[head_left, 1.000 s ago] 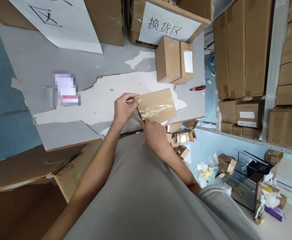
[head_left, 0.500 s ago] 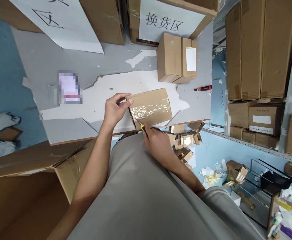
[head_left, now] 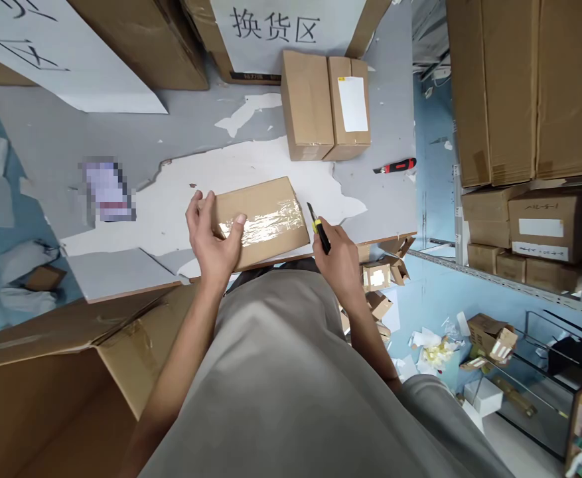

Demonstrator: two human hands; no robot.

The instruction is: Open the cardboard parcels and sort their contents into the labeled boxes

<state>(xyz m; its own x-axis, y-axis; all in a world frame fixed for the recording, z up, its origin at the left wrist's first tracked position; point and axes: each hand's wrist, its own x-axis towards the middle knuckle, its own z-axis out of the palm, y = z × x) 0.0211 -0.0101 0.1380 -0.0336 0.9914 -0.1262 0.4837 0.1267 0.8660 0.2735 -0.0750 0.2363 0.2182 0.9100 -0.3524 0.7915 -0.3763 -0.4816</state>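
A small brown cardboard box (head_left: 271,206) with shiny clear tape along its top lies near the table's front edge. My left hand (head_left: 216,236) grips its left end, thumb on top and fingers around the far left corner. Just off the box's right end, my right hand (head_left: 338,259) is closed around a black and yellow utility knife (head_left: 322,236). The knife's blade is out and points away from me, apart from the box. How far the tape is cut cannot be made out.
Two closed boxes (head_left: 308,106) stand at the back, near a red and black utility knife (head_left: 395,166). A blurred phone-like object (head_left: 109,189) lies to the left. A large open carton (head_left: 121,358) stands below left; loaded shelves (head_left: 534,192) rise at right.
My right hand has moved the knife from the box's left end to beyond its right end. My left hand has shifted its grip further over the box. The view has shifted somewhat.
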